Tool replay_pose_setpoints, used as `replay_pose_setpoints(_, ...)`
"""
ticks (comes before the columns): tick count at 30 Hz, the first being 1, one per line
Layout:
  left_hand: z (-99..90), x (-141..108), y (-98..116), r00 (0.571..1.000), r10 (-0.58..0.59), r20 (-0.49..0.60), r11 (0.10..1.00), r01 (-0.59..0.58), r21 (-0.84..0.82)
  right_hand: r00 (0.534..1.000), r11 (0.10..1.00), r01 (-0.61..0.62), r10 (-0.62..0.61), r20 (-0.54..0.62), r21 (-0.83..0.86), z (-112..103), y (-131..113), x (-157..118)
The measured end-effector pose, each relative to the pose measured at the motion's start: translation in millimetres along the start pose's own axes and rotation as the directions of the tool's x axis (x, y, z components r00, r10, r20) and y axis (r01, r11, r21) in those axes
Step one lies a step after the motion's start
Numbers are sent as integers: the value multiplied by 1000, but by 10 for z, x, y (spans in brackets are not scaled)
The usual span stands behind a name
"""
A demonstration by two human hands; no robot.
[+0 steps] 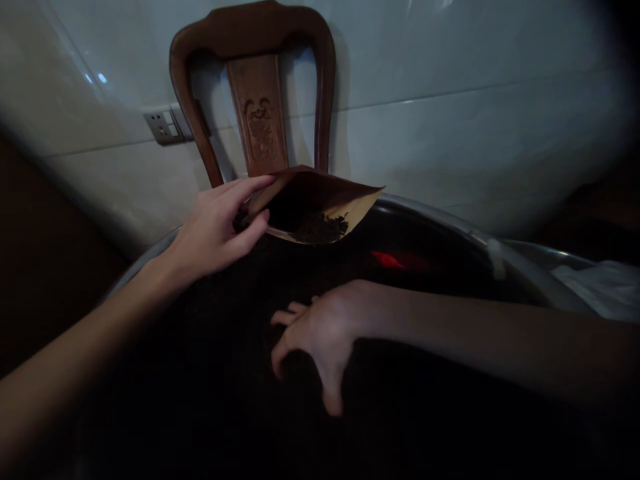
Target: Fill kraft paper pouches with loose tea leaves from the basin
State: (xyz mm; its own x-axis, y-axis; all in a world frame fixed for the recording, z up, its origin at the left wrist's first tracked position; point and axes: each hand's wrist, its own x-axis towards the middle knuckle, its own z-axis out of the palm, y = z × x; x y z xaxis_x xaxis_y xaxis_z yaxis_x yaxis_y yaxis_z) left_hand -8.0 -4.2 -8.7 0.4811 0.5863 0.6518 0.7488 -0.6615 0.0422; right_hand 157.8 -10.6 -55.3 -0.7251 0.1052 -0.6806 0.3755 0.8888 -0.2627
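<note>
My left hand grips the side of a brown paper bag, with the thumb below and the fingers above. The bag is tilted with its mouth gaping toward the right, and dark dried leaves, looking like loose tea, lie inside near the opening. Lower down, my right hand reaches into a large dark round metal pan, its fingers and thumb spread apart with nothing seen between them. What the pan holds is too dark to make out.
Behind the pan stands a carved wooden chair against a pale tiled wall. A wall socket is at the left. A red glow shows on the pan's inner side. White cloth or plastic lies at the right.
</note>
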Motion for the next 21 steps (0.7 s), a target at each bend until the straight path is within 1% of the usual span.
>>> replay_pose_setpoints(3, -3, -2, 6, 1000, -9, 2, 1000, 9, -8, 986, 994, -102, 97, -137, -25, -65, 242, 16)
replay_pose_setpoints(5, -8, -4, 6, 1000, -12, -1, 1000, 12, -10, 955, 985, -170, 158, -251, -28, -88, 464, 13)
replay_pose_setpoints(6, -11, -5, 5, 1000, -15, -1, 1000, 15, -9, 945, 985, -170, 160, -286, -9, -93, 583, 6)
replay_pose_setpoints(8, -14, -6, 1, 1000, -20, 4, 1000, 20, -12, 939, 989, -114, 139, -314, 98, -92, 813, -13)
replay_pose_setpoints(9, -14, -7, -2, 1000, -21, 7, 1000, 21, -15, 928, 982, -111, 157, -338, 150, -87, 919, -19)
replay_pose_setpoints(10, -14, -6, -5, 1000, -21, 11, 1000, 21, -20, 908, 977, -120, 180, -378, 178, -78, 1015, -19)
replay_pose_setpoints(13, -9, 0, -15, 1000, -7, 6, 1000, 7, -27, 823, 968, -167, 241, -514, 188, -26, 1235, 44)
replay_pose_setpoints(14, -7, 1, -18, 1000, -4, 4, 1000, 5, -28, 810, 966, -174, 250, -530, 190, -1, 1279, 84)
replay_pose_setpoints(15, -6, 3, -19, 1000, -4, 4, 1000, 4, -30, 810, 963, -183, 263, -524, 200, 24, 1307, 128)
replay_pose_setpoints(18, -4, 0, -21, 1000, -7, 4, 999, 8, -40, 835, 949, -208, 298, -463, 236, 59, 1282, 230)
replay_pose_setpoints(20, -3, -3, -22, 1000, -7, 3, 999, 7, -42, 853, 947, -195, 292, -433, 254, 28, 1195, 234)
replay_pose_setpoints(21, -3, -5, -23, 1000, -5, 1, 999, 5, -41, 873, 945, -178, 280, -399, 274, -1, 1143, 215)
